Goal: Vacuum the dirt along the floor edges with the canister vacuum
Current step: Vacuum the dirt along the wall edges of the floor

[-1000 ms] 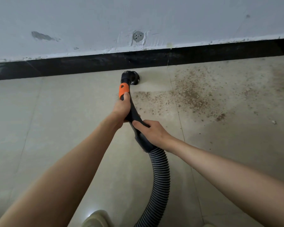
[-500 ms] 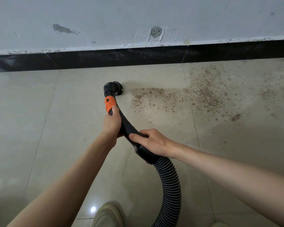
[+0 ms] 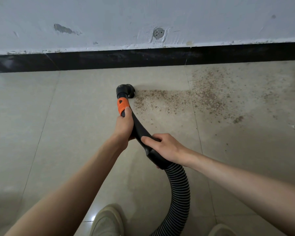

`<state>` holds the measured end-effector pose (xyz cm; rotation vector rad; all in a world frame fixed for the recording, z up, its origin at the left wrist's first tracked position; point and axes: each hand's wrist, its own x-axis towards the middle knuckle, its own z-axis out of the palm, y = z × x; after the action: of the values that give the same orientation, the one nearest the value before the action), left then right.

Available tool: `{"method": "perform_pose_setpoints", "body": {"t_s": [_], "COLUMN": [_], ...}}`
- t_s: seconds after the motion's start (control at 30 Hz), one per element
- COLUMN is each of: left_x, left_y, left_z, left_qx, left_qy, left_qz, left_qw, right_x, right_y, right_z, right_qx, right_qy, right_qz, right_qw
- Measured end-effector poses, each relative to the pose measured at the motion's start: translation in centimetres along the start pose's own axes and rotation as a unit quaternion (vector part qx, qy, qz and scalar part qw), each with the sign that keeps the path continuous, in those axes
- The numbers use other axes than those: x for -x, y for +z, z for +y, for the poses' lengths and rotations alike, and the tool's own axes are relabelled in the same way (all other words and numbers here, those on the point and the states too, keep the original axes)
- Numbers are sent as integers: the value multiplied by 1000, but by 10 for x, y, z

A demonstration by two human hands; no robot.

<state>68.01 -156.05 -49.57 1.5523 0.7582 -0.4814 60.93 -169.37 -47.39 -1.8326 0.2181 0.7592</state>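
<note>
A black vacuum handle with an orange band (image 3: 122,104) ends in a round black nozzle (image 3: 125,90) that sits on the beige tiled floor, a short way out from the black skirting (image 3: 143,57). My left hand (image 3: 124,126) grips the handle just below the orange band. My right hand (image 3: 165,147) grips the handle's lower end, where the ribbed grey hose (image 3: 179,193) begins and curves down out of view. Brown dirt (image 3: 204,97) is scattered on the floor right of the nozzle, starting at its edge. The canister is not in view.
A grey-white wall (image 3: 143,19) with chipped paint and a round plug mark rises above the skirting. My two shoes (image 3: 107,222) show at the bottom edge. The tiles left of the nozzle look bare.
The nozzle has come back from the skirting toward me over the second. It now sits at the left edge of the dirt patch. Both hands keep their grip.
</note>
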Motion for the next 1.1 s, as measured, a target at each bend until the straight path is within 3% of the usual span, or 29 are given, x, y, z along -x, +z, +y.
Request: {"method": "perform_pose_setpoints", "body": {"t_s": [0.37, 0.93, 1.1], "left_x": [16, 25, 22], "left_y": [23, 117, 121], "left_z": [-6, 3, 5], "left_qx": [-22, -128, -148], "left_qy": [-15, 6, 17], "left_qz": [-47, -152, -155], "left_qw": [999, 980, 977], "right_x": [25, 35, 32], "right_y": [-13, -52, -54], "right_z": [13, 68, 72], "right_qx": [9, -21, -36], "right_qy": [14, 35, 18], "right_qz": [32, 203, 197], "right_qw": [999, 978, 980]}}
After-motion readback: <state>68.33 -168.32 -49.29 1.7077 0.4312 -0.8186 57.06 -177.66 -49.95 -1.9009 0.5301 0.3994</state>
